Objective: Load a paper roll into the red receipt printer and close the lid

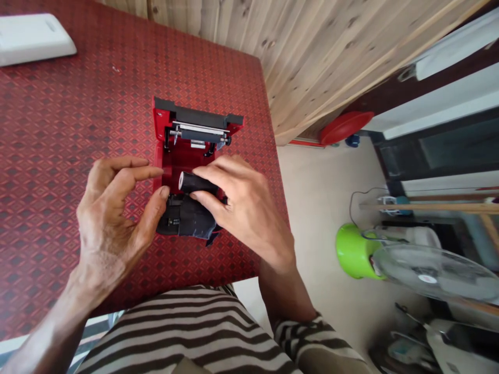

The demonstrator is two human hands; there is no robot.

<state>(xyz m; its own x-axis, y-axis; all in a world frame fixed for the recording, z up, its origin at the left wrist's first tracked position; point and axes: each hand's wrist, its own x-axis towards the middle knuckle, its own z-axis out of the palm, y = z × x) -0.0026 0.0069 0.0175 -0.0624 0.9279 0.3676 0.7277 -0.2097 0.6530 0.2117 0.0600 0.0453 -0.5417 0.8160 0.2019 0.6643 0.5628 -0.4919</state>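
A small red and black printer-like device (183, 150) lies open on the red patterned tablecloth (78, 130), its lid (197, 122) tipped back with a metal roller bar across it. My right hand (241, 208) pinches a dark roll with a white end (194, 183) over the device's open bay. My left hand (113, 218) rests at the device's left side, fingers partly spread; the index finger touches the red housing and the thumb presses the black front part (187, 221).
A white flat object (33, 39) lies at the table's far left corner. The table's right edge drops to a pale floor with a green-based fan (409, 259), a red dish (345, 127), cables and furniture. A wooden wall stands behind.
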